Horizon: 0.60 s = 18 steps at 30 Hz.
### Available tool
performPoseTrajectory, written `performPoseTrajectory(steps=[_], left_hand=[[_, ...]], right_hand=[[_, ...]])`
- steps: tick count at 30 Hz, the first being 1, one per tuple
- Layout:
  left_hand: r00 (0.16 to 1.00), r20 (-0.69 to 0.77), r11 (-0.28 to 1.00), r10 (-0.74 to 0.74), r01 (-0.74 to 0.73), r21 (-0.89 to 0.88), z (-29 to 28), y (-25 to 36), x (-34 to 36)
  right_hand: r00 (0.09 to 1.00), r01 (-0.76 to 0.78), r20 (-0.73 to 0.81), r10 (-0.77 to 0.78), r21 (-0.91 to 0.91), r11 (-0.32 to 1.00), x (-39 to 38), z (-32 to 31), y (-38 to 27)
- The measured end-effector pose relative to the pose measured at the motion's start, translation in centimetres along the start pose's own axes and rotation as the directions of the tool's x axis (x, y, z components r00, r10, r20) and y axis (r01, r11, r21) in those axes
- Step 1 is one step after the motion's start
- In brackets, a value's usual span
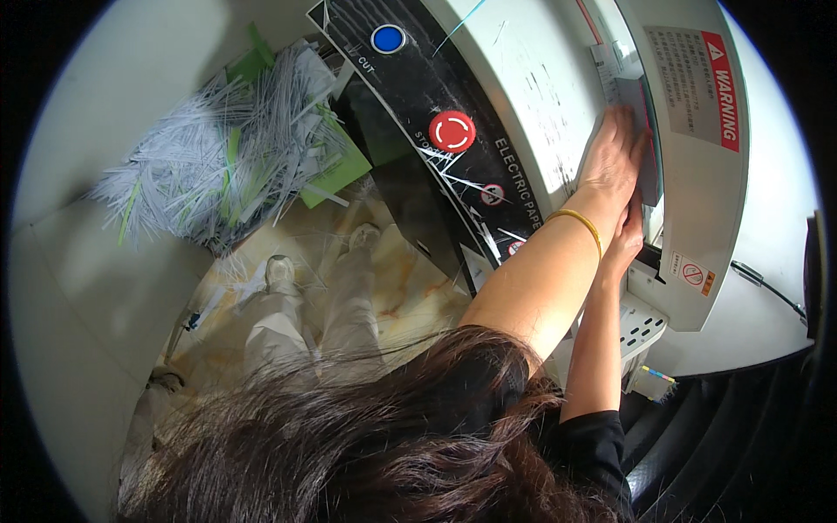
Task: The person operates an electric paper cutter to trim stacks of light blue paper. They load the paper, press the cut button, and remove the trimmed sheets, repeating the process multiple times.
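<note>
A white electric paper cutter (536,87) with a black control panel curves along my right side. Both my arms reach across it to the slot under its raised light-grey guard. My left hand (610,161), with a gold bangle at the wrist, lies with fingers stretched forward along a dark-edged stack (649,148), which looks like paper or a booklet. Just below it, my right hand (622,244) is at the near end of that stack, its fingertips partly hidden behind my left hand. A metal block (615,70) sits past my left fingertips.
The panel carries a blue round button (388,38) and a red stop button (452,132), with paper slivers lying on it. A large heap of shredded paper strips (235,148), white and green, is at the left. A perforated metal bracket (643,327) juts out below the guard.
</note>
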<state>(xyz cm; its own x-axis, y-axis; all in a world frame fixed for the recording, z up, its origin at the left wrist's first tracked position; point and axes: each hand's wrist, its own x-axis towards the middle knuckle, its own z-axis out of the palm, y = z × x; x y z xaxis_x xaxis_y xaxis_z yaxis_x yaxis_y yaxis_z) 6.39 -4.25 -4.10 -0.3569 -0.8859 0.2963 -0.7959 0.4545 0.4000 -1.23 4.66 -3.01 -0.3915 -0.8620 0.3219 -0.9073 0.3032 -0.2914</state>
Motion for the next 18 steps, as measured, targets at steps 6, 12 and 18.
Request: performPoseTrajectory(steps=[6, 12, 18], left_hand=[[1.0, 0.007, 1.0, 0.016, -0.016, -0.004, -0.3, 0.1, 0.0], [0.998, 0.048, 0.998, 0.049, -0.05, 0.032, -0.6, 0.1, -0.1], [1.0, 0.024, 1.0, 0.009, -0.009, 0.017, -0.7, -0.1, -0.1]], right_hand=[[1.0, -0.006, -0.013, 0.006, 0.01, 1.0, 0.1, 0.0, 0.4], [0.999, 0.03, -0.022, -0.03, -0.007, 1.0, 0.0, -0.1, 0.9], [0.999, 0.051, -0.013, -0.051, -0.024, 0.998, 0.0, -0.1, 0.8]])
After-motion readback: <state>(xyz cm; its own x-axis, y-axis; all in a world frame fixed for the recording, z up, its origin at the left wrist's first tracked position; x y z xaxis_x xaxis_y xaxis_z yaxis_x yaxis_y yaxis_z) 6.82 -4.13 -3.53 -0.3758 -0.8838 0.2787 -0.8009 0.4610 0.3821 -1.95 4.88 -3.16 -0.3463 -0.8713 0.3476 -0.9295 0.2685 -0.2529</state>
